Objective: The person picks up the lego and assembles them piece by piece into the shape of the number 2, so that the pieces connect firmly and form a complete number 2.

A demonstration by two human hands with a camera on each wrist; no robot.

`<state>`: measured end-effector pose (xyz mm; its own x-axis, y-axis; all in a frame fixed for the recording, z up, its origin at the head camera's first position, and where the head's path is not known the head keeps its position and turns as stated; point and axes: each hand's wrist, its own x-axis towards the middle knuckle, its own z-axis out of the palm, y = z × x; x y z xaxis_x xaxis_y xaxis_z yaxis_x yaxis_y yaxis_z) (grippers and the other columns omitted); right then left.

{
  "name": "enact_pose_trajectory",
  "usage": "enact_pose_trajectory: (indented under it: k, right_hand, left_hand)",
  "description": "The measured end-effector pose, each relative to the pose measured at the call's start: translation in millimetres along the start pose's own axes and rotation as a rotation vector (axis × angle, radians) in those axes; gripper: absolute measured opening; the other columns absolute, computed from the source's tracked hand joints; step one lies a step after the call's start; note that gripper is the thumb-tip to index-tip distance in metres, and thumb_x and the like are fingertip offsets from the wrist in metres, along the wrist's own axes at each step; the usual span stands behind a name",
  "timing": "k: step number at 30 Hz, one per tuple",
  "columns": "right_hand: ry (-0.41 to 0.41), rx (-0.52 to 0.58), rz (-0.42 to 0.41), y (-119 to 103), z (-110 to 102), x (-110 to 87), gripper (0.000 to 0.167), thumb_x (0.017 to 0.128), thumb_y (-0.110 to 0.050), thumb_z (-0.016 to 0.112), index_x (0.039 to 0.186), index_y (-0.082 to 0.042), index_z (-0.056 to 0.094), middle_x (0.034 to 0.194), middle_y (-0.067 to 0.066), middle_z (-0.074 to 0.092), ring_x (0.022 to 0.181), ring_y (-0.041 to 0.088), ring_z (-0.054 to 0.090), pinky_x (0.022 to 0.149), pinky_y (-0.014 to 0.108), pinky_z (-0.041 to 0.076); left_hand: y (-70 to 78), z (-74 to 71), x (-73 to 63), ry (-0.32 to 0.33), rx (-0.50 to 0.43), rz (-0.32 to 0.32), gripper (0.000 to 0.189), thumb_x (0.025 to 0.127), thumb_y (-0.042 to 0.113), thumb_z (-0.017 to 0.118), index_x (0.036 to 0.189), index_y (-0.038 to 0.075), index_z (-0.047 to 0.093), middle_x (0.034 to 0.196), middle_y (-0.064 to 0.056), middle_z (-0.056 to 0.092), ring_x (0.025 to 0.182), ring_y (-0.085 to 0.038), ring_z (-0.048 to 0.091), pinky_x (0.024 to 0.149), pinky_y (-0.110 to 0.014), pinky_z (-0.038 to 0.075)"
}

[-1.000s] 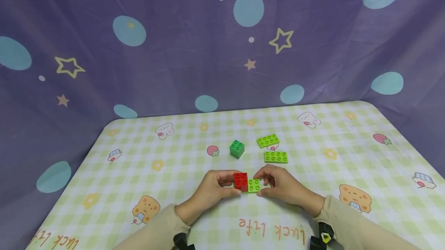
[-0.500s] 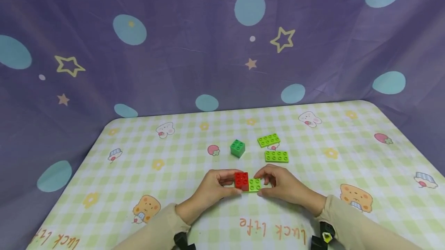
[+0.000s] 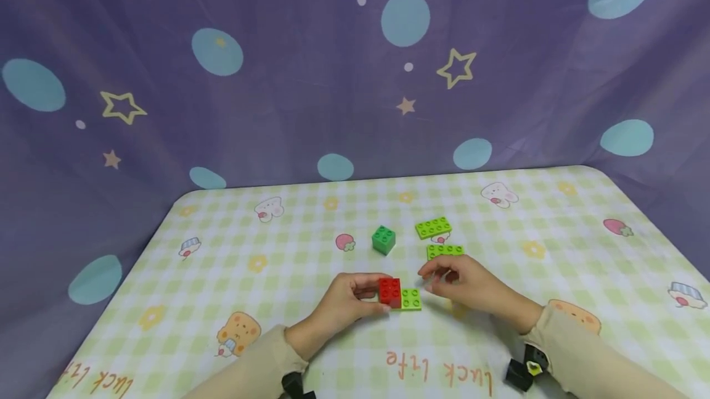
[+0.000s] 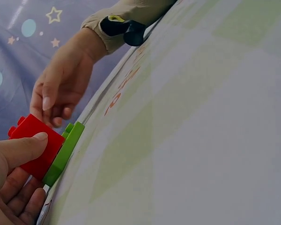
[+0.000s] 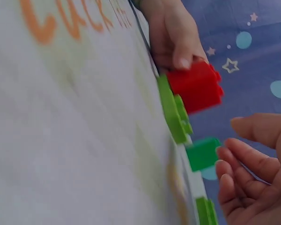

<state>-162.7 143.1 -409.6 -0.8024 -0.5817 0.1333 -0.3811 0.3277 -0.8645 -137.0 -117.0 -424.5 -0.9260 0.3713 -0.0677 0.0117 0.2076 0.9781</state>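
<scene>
In the head view a red building brick (image 3: 390, 292) stands on the left half of a lime green brick plate (image 3: 412, 300), whose right half shows bare studs. My left hand (image 3: 345, 301) pinches the red brick between thumb and fingers; the left wrist view shows the thumb lying across the side of the brick (image 4: 43, 157). To the right of the plate, apart from it, my right hand (image 3: 471, 285) has loosely bent fingers with nothing between them. Its fingertips overlap the near edge of another lime plate (image 3: 445, 250) in the head view.
Behind the hands stands a darker green brick (image 3: 384, 240). A further lime plate (image 3: 434, 227) lies at an angle to its right. The checked tablecloth (image 3: 299, 226) covers the table, and a purple patterned curtain (image 3: 277, 109) hangs behind it.
My right hand has let go of the lime plate's right end and moved right and back. The left hand keeps its hold on the red brick. The head view has shifted slightly.
</scene>
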Motion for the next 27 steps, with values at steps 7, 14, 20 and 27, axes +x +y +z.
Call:
enact_pose_trajectory:
  k: [7, 14, 20, 27]
  right_hand:
    - [0.171, 0.001, 0.008, 1.9, -17.9, -3.9, 0.017, 0.085, -0.006, 0.069, 0.102, -0.003, 0.067, 0.101, 0.010, 0.067, 0.088, 0.021, 0.059, 0.072, 0.025, 0.050]
    - [0.256, -0.032, 0.069, 6.3, -25.3, -5.0, 0.027, 0.084, -0.007, 0.070, 0.110, -0.001, 0.064, 0.110, 0.013, 0.064, 0.096, 0.025, 0.057, 0.080, 0.032, 0.051]
    - [0.298, 0.007, 0.171, 8.9, -29.1, -5.9, 0.037, 0.085, -0.011, 0.069, 0.119, 0.001, 0.058, 0.121, 0.017, 0.058, 0.109, 0.033, 0.054, 0.094, 0.047, 0.044]
    - [0.261, 0.051, 0.213, 16.2, -29.7, -2.5, 0.054, 0.080, -0.011, 0.075, 0.126, 0.003, 0.051, 0.125, 0.020, 0.054, 0.113, 0.035, 0.051, 0.097, 0.050, 0.039]
  left_hand:
    - [-0.9, 0.5, -3.3, -0.004, -0.024, -0.012, 0.042, 0.072, 0.005, 0.080, 0.113, 0.005, 0.069, 0.108, -0.008, 0.070, 0.094, -0.014, 0.066, 0.082, -0.021, 0.050]
    - [1.4, -0.4, -3.3, -0.014, -0.043, 0.006, 0.043, 0.073, 0.004, 0.080, 0.114, 0.005, 0.068, 0.107, -0.010, 0.070, 0.094, -0.014, 0.066, 0.083, -0.022, 0.050]
    - [1.0, -0.2, -0.3, -0.029, -0.049, 0.011, 0.043, 0.073, 0.004, 0.080, 0.114, 0.006, 0.068, 0.107, -0.009, 0.070, 0.095, -0.016, 0.066, 0.084, -0.026, 0.051]
    - [2.4, -0.2, -0.3, -0.008, -0.027, -0.003, 0.043, 0.072, 0.005, 0.080, 0.113, 0.007, 0.069, 0.108, -0.007, 0.070, 0.095, -0.014, 0.066, 0.084, -0.024, 0.050]
